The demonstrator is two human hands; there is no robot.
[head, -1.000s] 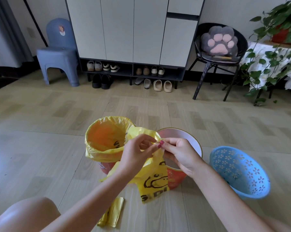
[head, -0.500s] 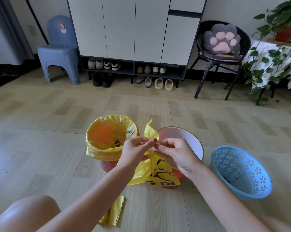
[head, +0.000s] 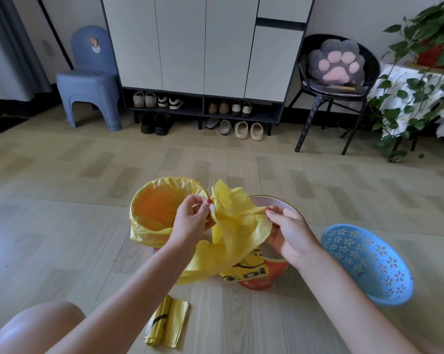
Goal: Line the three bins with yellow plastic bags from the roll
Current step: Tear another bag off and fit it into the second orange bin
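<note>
Three bins stand on the floor. The left bin (head: 149,231) has a yellow bag lining it, folded over its rim. The middle orange bin (head: 272,273) has a white inside and no liner. The blue perforated basket (head: 369,261) on the right tilts toward me. A loose yellow bag (head: 238,226) with a black print hangs over the middle bin. My left hand (head: 194,221) pinches one side of its mouth and my right hand (head: 288,232) pinches the other. The folded rest of the bags (head: 167,321) lies on the floor in front.
My bare knee (head: 36,328) is at the lower left. Farther back stand a blue plastic stool (head: 90,80), a white shoe cabinet (head: 205,47) with shoes below, a black chair (head: 335,85) with a paw cushion, and a potted plant (head: 425,47) at right.
My hands have moved apart, spreading the mouth of the loose yellow bag, which was bunched between them a moment ago.
</note>
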